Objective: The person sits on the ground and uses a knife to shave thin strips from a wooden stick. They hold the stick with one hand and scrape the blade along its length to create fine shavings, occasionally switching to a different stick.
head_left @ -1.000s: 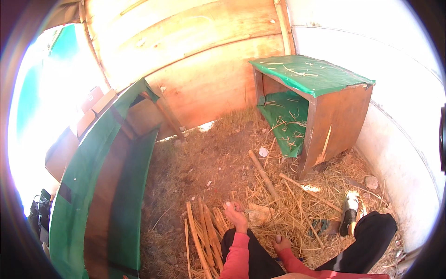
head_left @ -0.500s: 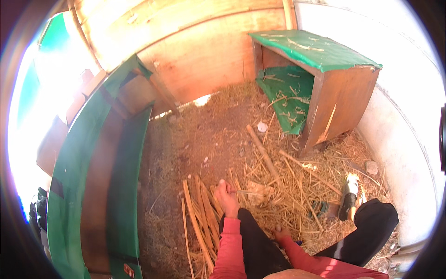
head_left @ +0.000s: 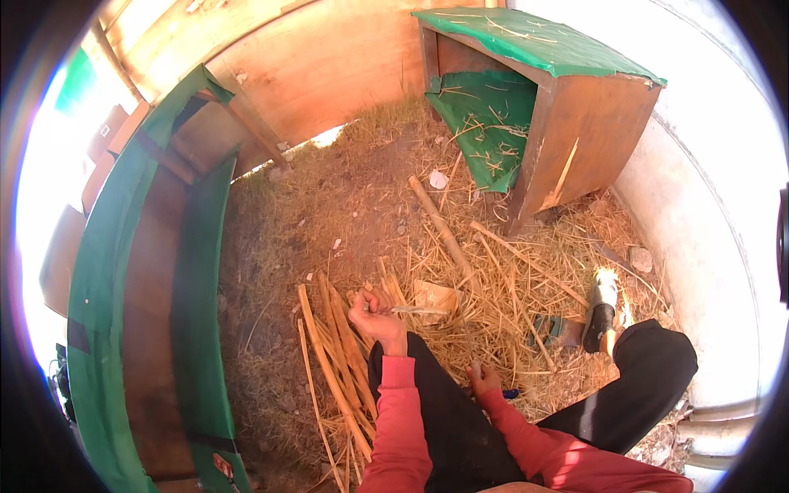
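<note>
At the far left a long green-painted wooden bench (head_left: 115,271) runs along the edge of the straw-strewn dirt floor (head_left: 329,205). Just right of it, a bundle of split yellow bamboo strips (head_left: 333,353) lies on the floor, fanning toward the person's knees. The left hand (head_left: 376,316) rests at the bundle's upper end, its grip curled closed around a thin pale strip (head_left: 411,310) that juts out to the right, over a flat pale scrap (head_left: 434,296). A round bamboo pole (head_left: 440,226) lies diagonally beyond. The right hand (head_left: 483,380) sits low beside the black trouser leg, fingers bent; whether its grip holds anything cannot be told. At upper right stands a brown wooden box with a green top (head_left: 559,99).
</note>
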